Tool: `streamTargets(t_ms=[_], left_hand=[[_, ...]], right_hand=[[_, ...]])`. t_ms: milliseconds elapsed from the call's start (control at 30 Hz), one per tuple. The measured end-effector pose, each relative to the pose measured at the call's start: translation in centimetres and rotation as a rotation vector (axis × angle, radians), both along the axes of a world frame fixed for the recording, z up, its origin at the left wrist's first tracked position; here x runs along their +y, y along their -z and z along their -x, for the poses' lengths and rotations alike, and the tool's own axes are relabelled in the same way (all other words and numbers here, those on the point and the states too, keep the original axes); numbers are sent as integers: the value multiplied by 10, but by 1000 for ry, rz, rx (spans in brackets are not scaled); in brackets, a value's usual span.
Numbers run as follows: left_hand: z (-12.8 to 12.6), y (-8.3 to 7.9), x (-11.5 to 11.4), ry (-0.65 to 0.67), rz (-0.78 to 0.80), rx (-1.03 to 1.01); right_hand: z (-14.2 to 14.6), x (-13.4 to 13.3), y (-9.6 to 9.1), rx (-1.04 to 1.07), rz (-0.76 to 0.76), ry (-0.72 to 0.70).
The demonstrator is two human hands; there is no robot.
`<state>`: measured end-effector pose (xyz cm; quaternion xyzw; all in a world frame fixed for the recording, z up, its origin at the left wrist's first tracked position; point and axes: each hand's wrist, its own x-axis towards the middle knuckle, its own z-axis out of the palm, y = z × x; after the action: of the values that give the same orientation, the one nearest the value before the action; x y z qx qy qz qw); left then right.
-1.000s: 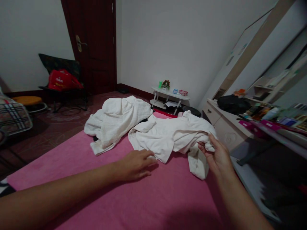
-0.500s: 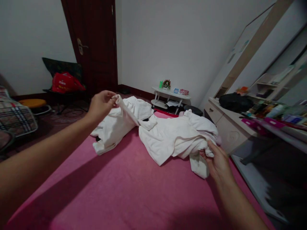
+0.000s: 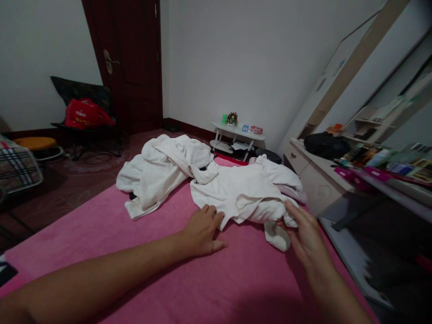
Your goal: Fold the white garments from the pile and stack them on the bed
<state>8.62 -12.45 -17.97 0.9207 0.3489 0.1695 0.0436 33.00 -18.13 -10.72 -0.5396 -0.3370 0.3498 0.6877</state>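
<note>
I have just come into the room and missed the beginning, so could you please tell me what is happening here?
A person is handling a white garment spread unevenly on a pink cover. The right hand grips a bunched part of it, while the left hand lies open at its near edge. To the left lies a crumpled white cloth, with a strip of the garment across it.
</note>
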Motion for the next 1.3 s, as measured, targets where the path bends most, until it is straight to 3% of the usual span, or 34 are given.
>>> streamTargets(t_ms=[133,233,367,500,633,767,867,967,1100,1200,1300], left_hand=[[-16,-2,19,-43,9,48],[-6,-10,33,61,185,-149],[34,-35,44,178,566,-583],[80,-66,44,33,764,-787],[113,-79,40,-40,898,-935],[128,-61,37,-81,852,-725],[133,-41,36,-33,710,-399],[140,-27,37,-21,470,-122],[152,-23,42,-95,197,-51],[160,-34,41,-41,230,-89],[164,-57,29,7,337,-128]], right_hand=[[2,-6,0,12,57,-28],[-8,-10,4,-45,92,-18],[-26,-19,7,-221,107,12],[-33,-32,0,-429,148,45],[-28,-44,-8,-550,221,-149],[-17,-55,-5,-673,328,-519],[-14,-58,3,-711,390,-653],[-18,-58,11,-736,408,-623],[-28,-57,13,-824,300,-396],[-29,-63,5,-897,234,-289],[-24,-75,-12,-943,263,-337]])
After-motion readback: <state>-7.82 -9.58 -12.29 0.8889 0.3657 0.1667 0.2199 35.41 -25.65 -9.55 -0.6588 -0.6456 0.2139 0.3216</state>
